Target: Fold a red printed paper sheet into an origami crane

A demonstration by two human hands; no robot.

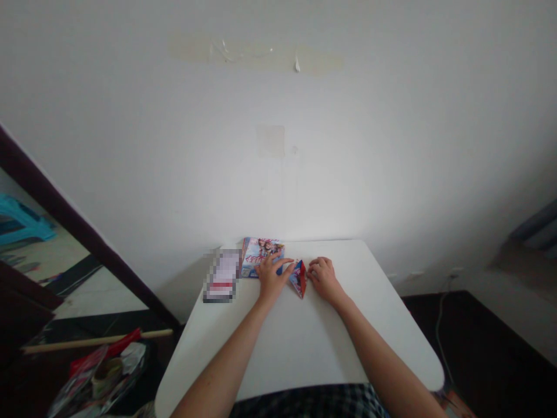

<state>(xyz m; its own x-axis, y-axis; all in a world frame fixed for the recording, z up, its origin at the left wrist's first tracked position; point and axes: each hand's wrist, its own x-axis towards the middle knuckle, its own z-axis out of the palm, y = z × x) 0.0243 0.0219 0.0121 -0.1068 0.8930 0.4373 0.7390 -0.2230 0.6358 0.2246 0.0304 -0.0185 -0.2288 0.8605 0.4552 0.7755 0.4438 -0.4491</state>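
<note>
A small piece of folded paper (299, 280), printed in blue and red, lies on the white table (300, 348). It has a pointed, kite-like shape with its tip towards me. My left hand (272, 277) is at its left side, fingers spread and partly over a printed booklet (262, 251), the thumb reaching to the paper's edge. On the other side, my right hand (322, 277) has its fingers bent in, with thumb and fingertips closed at the paper's right edge. The fingertips are small in view.
Left of the booklet lies a blurred-out phone-like rectangle (223, 276). The table's far edge meets a pale wall (339, 145). At lower left are a wooden stick (100, 341) and a plastic bag (102, 377) on the floor. A cable (439, 319) runs down at right.
</note>
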